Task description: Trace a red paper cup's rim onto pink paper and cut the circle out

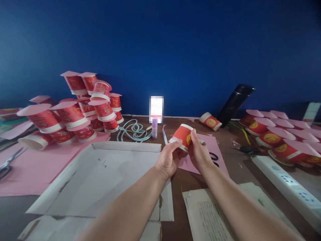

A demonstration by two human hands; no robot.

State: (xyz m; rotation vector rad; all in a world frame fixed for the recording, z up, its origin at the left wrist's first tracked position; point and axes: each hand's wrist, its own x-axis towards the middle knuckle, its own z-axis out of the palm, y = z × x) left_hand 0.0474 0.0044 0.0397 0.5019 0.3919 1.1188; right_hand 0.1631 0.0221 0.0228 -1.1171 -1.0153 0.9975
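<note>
Between both hands is a red paper cup (182,134) with a gold emblem, tilted, held above the table. My left hand (170,155) grips its lower left side, thumb on the white band. My right hand (199,152) is closed around its right side. Beneath the hands lies a pink paper sheet (212,152) with dark curved marks. The grey end of a pen-like stick (202,142) shows beside my right hand; whether that hand touches it I cannot tell. Just behind the cup stands a purple glue stick (154,129).
Stacked red cups with pink paper tops (100,108) stand left, more capped cups (276,137) right. Nearby are a white cardboard tray (100,180), scissors (8,164), a coiled cable (135,130), a lying cup (210,121), a leaning black flask (235,103), and a power strip (288,187).
</note>
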